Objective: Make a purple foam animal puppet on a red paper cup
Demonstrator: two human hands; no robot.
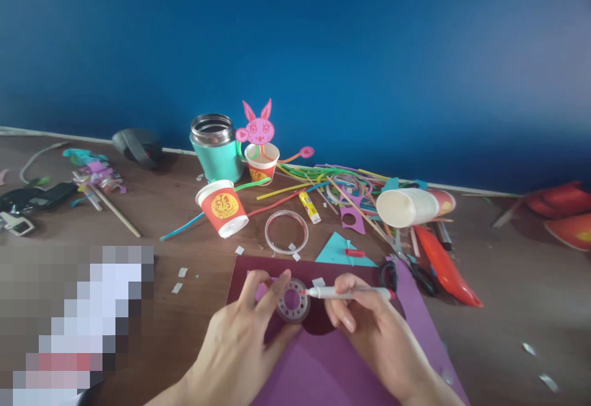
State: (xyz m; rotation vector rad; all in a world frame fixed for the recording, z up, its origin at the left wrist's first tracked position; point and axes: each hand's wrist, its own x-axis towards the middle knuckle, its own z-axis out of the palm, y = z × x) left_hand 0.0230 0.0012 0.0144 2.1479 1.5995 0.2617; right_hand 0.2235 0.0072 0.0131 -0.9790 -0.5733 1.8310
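My left hand (pixel 244 326) has its fingers around a small grey tape roll (pixel 280 316), its hub ringed with holes, and presses it on a purple paper sheet (pixel 332 369). Pinched in my right hand (pixel 373 326) is a white marker (pixel 327 292) with a red tip. The tip points left and meets or nearly meets the roll's hub. Under the purple sheet shows dark maroon paper (pixel 268 263). A red marker cap (pixel 354 252) lies on a blue paper triangle (pixel 337 248) just beyond my right hand.
Behind stand a turquoise flask (pixel 217 156), a cup (pixel 261 175) bearing a pink rabbit figure (pixel 261 130), and a tilted red cup (pixel 224 209). A clear ring (pixel 286 231), glue stick (pixel 309 207), scissors (pixel 422 280), lying paper cups (pixel 410 207) and a red packet (pixel 446 264) lie around.
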